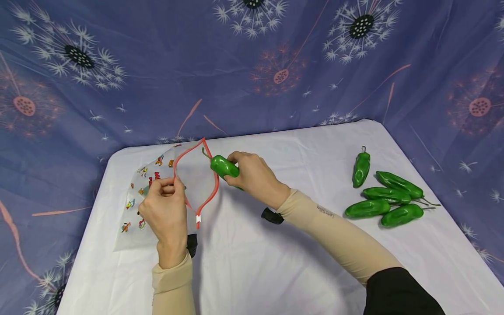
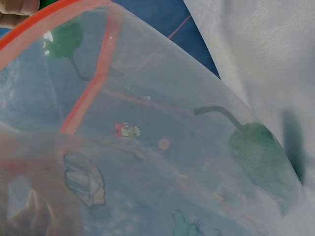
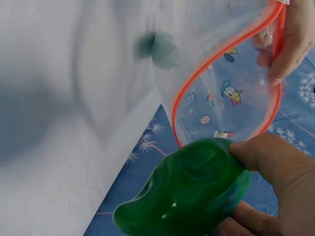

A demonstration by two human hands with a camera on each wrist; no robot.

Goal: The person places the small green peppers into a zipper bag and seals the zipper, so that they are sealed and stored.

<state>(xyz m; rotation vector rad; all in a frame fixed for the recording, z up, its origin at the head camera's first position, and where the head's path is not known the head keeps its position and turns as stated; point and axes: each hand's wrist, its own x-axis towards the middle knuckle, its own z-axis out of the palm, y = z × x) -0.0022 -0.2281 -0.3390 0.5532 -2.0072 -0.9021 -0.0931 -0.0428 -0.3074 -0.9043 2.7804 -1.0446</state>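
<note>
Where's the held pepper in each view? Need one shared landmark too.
Head: pepper just left of centre, at the bag's mouth.
Left wrist: pepper at upper left, mostly seen through clear film.
Right wrist: pepper at bottom centre, large.
Landmark: the red rim of the bag, in all three.

The left hand (image 1: pixel 165 214) and right hand (image 1: pixel 257 177) are bare; 2 beige sleeves, the left sleeve (image 1: pixel 173 302) and the right sleeve (image 1: pixel 346 243), fit closely over the forearms; the left ends in a doubled cuff (image 1: pixel 172 274); small dark lettering (image 1: pixel 325 211) marks the right near its wrist; a black outer sleeve (image 1: pixel 401 293) covers that arm higher up; 2 small black pieces, a left wrist piece (image 1: pixel 191 245) and a right wrist piece (image 1: pixel 272 215), show beneath.
</note>
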